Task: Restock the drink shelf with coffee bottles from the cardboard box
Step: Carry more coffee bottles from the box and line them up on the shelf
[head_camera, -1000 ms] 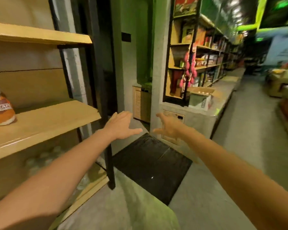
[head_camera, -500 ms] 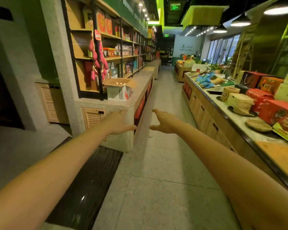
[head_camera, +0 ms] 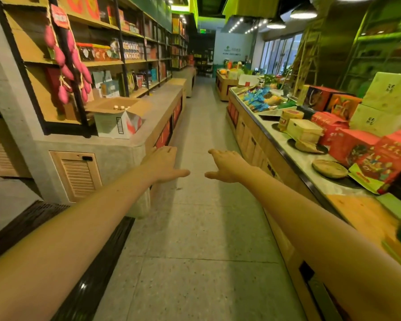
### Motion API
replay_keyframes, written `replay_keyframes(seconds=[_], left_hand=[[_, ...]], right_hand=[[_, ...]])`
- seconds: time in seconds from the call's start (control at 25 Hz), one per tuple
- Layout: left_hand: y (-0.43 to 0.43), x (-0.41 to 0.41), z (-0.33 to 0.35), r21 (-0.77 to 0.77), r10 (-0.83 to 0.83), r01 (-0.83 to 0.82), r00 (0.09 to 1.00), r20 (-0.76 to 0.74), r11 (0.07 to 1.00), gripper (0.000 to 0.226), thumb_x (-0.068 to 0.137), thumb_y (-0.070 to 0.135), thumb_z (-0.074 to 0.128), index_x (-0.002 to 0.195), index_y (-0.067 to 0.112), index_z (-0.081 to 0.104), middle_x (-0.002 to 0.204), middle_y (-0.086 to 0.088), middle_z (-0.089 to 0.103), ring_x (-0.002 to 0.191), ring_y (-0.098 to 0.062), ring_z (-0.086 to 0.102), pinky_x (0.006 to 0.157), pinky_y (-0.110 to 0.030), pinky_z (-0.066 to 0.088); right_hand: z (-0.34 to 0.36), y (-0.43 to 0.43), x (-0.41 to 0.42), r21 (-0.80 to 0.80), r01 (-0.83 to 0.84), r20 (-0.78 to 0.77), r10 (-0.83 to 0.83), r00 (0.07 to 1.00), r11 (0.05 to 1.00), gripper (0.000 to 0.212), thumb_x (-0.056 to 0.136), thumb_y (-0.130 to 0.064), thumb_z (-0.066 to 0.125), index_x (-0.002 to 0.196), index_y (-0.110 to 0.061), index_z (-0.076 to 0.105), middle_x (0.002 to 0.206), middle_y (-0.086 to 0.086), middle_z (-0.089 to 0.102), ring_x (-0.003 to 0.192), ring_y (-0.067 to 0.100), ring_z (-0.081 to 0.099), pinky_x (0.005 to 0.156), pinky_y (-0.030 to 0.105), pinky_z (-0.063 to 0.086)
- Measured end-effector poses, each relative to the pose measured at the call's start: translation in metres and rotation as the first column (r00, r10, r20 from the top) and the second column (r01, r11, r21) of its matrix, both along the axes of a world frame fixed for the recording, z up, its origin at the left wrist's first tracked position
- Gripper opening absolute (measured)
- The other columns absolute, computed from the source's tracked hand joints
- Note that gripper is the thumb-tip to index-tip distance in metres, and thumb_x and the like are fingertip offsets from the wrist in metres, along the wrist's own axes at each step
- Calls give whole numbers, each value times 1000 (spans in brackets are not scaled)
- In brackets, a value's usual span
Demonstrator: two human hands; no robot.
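An open cardboard box with white and red sides stands on the grey concrete ledge at the left. A few bottle caps show inside it. My left hand is stretched forward over the aisle, empty, fingers apart, below and right of the box. My right hand is held out beside it, also empty with fingers spread. The drink shelf is out of sight.
Tall shelving with packaged goods lines the left. A long counter with red gift boxes, plates and snacks runs along the right. A tiled aisle stretches ahead between them. A dark floor mat lies at the lower left.
The view has swung right, from the wooden shelf with an orange bottle to the aisle, and moved closer to the cardboard box. Both hands stay outstretched and empty.
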State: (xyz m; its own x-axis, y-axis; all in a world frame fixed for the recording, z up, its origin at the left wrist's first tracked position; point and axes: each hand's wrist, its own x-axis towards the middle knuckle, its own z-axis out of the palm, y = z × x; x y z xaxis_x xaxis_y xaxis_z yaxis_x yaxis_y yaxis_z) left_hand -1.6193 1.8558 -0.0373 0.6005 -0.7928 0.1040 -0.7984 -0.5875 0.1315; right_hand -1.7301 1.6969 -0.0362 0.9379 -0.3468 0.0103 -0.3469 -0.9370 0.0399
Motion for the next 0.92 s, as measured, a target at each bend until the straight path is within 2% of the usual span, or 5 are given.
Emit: replay_keyframes(seconds=[0.16, 0.36, 0.52, 0.64, 0.92], left_hand=[[-79, 83, -3, -4, -35, 35, 998, 47, 999, 75, 82, 60, 53, 132, 5, 41, 137, -12, 45, 121, -29, 45, 99, -40, 38], [-172, 191, 21, -10, -69, 70, 995, 72, 998, 82, 85, 58, 51, 144, 7, 28, 149, -12, 34, 134, -27, 36, 110, -39, 32], [-242, 263, 29, 16, -88, 87, 993, 78, 996, 84, 86, 57, 51, 147, 8, 22, 152, -11, 29, 136, -25, 34, 109, -37, 33], [-304, 325, 24, 28, -63, 60, 994, 91, 998, 87, 85, 59, 51, 148, 8, 19, 154, -10, 26, 139, -25, 31, 110, -38, 31], [-459, 473, 12, -13, 57, -56, 997, 48, 998, 80, 83, 58, 54, 140, 5, 32, 143, -14, 40, 127, -29, 42, 102, -40, 40]], right_hand=[[-2, -72, 74, -2, 30, 24, -30, 999, 1000, 80, 89, -49, 53, 149, -10, 17, 153, 11, 31, 136, 31, 36, 111, 45, 31], [11, -158, 182, 27, 86, 52, -87, 995, 996, 79, 90, -48, 53, 149, -11, 17, 153, 10, 30, 137, 30, 35, 113, 44, 30], [14, -228, 256, 83, 93, 73, -99, 992, 992, 79, 90, -46, 53, 150, -10, 16, 153, 11, 30, 136, 30, 36, 110, 44, 35], [11, -289, 317, 99, 94, 96, -104, 990, 991, 78, 91, -45, 54, 149, -10, 17, 153, 12, 30, 136, 30, 36, 109, 43, 36], [5, -457, 483, 75, 5, 92, -12, 996, 997, 76, 88, -47, 57, 146, -10, 24, 148, 12, 37, 131, 31, 43, 104, 44, 42]])
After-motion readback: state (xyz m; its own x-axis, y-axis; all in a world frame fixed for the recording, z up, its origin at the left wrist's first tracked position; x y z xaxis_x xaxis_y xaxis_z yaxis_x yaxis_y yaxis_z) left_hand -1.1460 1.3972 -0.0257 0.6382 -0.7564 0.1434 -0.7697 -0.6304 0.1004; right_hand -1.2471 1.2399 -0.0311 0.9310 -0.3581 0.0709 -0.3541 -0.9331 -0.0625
